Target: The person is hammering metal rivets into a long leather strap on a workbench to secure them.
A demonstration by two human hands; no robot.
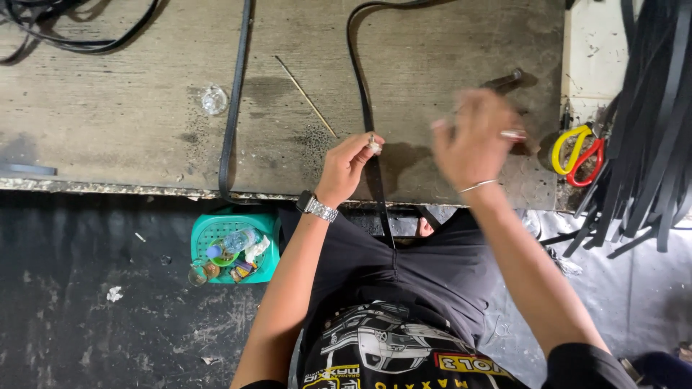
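Under the left hand (348, 164), whose grip pinches a small rivet onto the black strap (362, 94), leather looks limp, light; right hand (472, 137) blurred, grip unclear.

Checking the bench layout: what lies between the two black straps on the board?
A thin wooden stick lies between the straps in the head view.
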